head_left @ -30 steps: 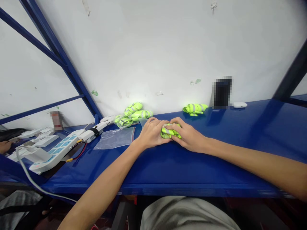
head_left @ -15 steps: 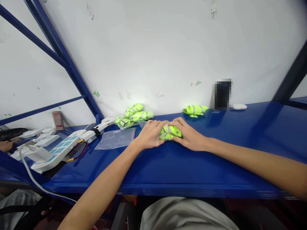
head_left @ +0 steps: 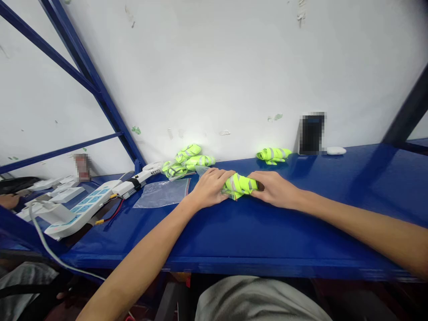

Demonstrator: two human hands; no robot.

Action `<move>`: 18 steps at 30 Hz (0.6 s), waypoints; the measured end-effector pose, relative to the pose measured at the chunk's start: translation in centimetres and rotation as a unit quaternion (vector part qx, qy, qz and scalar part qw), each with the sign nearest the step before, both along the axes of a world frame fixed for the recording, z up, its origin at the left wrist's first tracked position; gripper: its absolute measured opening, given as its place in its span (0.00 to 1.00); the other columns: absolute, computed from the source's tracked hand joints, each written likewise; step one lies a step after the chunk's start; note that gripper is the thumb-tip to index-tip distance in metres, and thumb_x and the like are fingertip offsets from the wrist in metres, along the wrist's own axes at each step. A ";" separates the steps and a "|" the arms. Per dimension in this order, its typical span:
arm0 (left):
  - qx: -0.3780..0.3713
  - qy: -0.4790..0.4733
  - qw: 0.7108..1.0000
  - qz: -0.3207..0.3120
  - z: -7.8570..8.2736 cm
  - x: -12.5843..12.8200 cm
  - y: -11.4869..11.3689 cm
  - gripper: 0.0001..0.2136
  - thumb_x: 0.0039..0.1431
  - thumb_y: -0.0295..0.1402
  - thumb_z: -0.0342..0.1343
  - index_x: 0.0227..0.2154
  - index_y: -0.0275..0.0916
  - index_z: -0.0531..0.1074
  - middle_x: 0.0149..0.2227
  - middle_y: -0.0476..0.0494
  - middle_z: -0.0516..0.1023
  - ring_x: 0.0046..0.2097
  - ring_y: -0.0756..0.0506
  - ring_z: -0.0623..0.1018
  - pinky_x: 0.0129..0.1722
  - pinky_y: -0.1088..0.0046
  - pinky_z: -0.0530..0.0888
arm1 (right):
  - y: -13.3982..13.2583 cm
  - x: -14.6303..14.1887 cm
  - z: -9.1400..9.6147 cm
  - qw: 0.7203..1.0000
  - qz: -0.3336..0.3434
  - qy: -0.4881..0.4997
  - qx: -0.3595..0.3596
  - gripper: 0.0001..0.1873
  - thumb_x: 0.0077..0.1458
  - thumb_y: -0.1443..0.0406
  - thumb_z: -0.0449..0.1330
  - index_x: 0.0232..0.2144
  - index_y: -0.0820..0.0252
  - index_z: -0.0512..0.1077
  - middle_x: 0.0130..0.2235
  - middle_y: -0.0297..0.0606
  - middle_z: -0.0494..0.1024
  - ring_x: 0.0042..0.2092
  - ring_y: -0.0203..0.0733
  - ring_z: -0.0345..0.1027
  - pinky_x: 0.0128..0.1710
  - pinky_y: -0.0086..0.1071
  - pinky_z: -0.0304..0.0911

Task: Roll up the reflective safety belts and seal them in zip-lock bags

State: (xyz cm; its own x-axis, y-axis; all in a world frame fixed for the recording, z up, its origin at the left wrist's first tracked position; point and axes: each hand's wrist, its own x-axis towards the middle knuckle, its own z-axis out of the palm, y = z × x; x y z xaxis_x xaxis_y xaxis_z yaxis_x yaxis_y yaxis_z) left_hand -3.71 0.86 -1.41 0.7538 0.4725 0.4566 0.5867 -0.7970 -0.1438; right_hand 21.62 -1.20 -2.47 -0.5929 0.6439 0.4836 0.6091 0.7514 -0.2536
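A rolled neon-yellow reflective vest (head_left: 241, 183) with silver bands lies between my hands over the blue table. My left hand (head_left: 211, 187) is closed around its left end and around a clear plastic bag (head_left: 201, 170), which shows behind the fingers. How far the roll sits inside the bag is hidden. My right hand (head_left: 274, 189) pinches the right end between thumb and fingers. Further left lies a flat clear zip bag (head_left: 162, 193). Several similar rolled vests (head_left: 190, 161) are piled against the wall, and another rolled vest (head_left: 273, 154) rests at the back, right of the middle.
A white power strip (head_left: 83, 209) with cables, a small white fan (head_left: 152, 168) and white adapters (head_left: 67, 195) stand at the left. A dark phone-like object (head_left: 312, 133) leans on the wall beside a white case (head_left: 336, 150). Another person's hand (head_left: 9, 201) shows at the far left.
My right hand has shifted right and its fingers have come off the top of the roll. More of the reflective vest shows between my hands. My left hand stays nearly in place.
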 end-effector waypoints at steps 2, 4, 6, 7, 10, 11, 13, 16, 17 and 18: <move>0.009 0.015 1.000 -0.005 0.0 0.0 0.0 0.26 0.57 0.38 0.59 0.57 0.38 0.62 0.53 0.36 0.75 0.52 0.36 0.75 0.52 0.59 0.69 | -0.3 -0.2 -0.2 1.000 -0.007 -0.007 0.008 0.09 0.57 0.66 0.58 0.40 0.62 0.72 0.36 0.41 0.76 0.34 0.43 0.69 0.34 0.33 0.61; 0.016 0.022 1.000 -0.008 -0.1 0.0 0.1 0.27 0.57 0.40 0.59 0.58 0.38 0.61 0.53 0.35 0.75 0.52 0.36 0.75 0.51 0.60 0.71 | -0.4 -0.2 -0.3 1.000 -0.005 -0.008 0.014 0.09 0.57 0.67 0.57 0.41 0.63 0.72 0.35 0.41 0.75 0.34 0.43 0.69 0.34 0.33 0.61; 0.021 0.022 1.000 -0.008 -0.2 0.1 0.1 0.29 0.56 0.42 0.61 0.58 0.37 0.61 0.53 0.35 0.75 0.52 0.36 0.76 0.51 0.60 0.71 | -0.6 -0.3 -0.4 1.000 -0.001 -0.007 0.023 0.09 0.57 0.67 0.57 0.41 0.64 0.72 0.34 0.41 0.75 0.33 0.43 0.69 0.33 0.33 0.61; 0.022 0.020 1.000 -0.008 -0.3 0.1 0.1 0.30 0.55 0.42 0.61 0.58 0.37 0.62 0.53 0.35 0.75 0.52 0.36 0.76 0.50 0.60 0.71 | -0.6 -0.3 -0.4 1.000 -0.001 -0.006 0.028 0.09 0.57 0.67 0.57 0.41 0.64 0.72 0.34 0.40 0.75 0.32 0.42 0.69 0.32 0.33 0.61; 0.014 0.013 1.000 -0.007 -0.5 0.4 0.1 0.30 0.53 0.42 0.62 0.57 0.38 0.62 0.52 0.36 0.76 0.51 0.36 0.77 0.49 0.61 0.72 | -0.9 -0.5 -0.6 0.999 -0.003 -0.008 0.045 0.08 0.57 0.68 0.57 0.40 0.63 0.72 0.33 0.40 0.74 0.31 0.41 0.68 0.31 0.32 0.61; 0.011 0.008 1.000 -0.007 -0.5 0.5 0.0 0.30 0.52 0.42 0.62 0.56 0.38 0.62 0.51 0.36 0.76 0.50 0.36 0.77 0.49 0.61 0.72 | -0.9 -0.6 -0.7 0.999 -0.004 -0.006 0.053 0.08 0.56 0.68 0.56 0.40 0.63 0.72 0.33 0.40 0.74 0.31 0.41 0.68 0.30 0.32 0.61; 0.005 -0.004 1.000 -0.009 -0.5 0.7 -0.2 0.30 0.51 0.42 0.62 0.56 0.38 0.63 0.50 0.37 0.76 0.49 0.37 0.77 0.49 0.62 0.71 | -1.0 -0.7 -0.9 0.997 -0.010 0.000 0.072 0.08 0.56 0.69 0.56 0.39 0.63 0.72 0.33 0.40 0.74 0.31 0.41 0.68 0.30 0.32 0.61; -0.004 -0.025 1.000 -0.017 -0.3 1.2 -0.8 0.28 0.50 0.40 0.61 0.54 0.38 0.64 0.48 0.40 0.77 0.47 0.38 0.78 0.47 0.63 0.71 | -1.3 -1.1 -1.1 0.994 -0.013 0.015 0.106 0.09 0.55 0.70 0.57 0.40 0.64 0.72 0.33 0.40 0.75 0.30 0.42 0.69 0.30 0.32 0.62; -0.004 -0.031 0.999 -0.018 -0.2 1.3 -1.0 0.27 0.50 0.39 0.61 0.53 0.38 0.65 0.48 0.40 0.77 0.46 0.38 0.78 0.47 0.64 0.71 | -1.3 -1.3 -1.2 0.993 -0.012 0.020 0.116 0.09 0.55 0.70 0.57 0.40 0.64 0.72 0.33 0.41 0.76 0.30 0.42 0.69 0.30 0.32 0.62; -0.003 -0.037 0.999 -0.019 -0.1 1.5 -1.3 0.26 0.49 0.39 0.60 0.52 0.38 0.65 0.47 0.41 0.77 0.46 0.39 0.78 0.46 0.64 0.71 | -1.4 -1.4 -1.2 0.992 -0.010 0.024 0.124 0.09 0.55 0.70 0.57 0.40 0.64 0.71 0.34 0.42 0.76 0.30 0.42 0.70 0.30 0.33 0.62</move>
State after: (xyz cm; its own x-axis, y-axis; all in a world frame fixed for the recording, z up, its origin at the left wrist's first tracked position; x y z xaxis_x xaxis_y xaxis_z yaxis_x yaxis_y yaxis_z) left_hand -2.20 -0.39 -1.56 0.7364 0.4467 0.5081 0.5642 -0.8200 -0.0966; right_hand 20.18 -2.57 -3.68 -0.5533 0.5128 0.6564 0.6157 0.7825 -0.0922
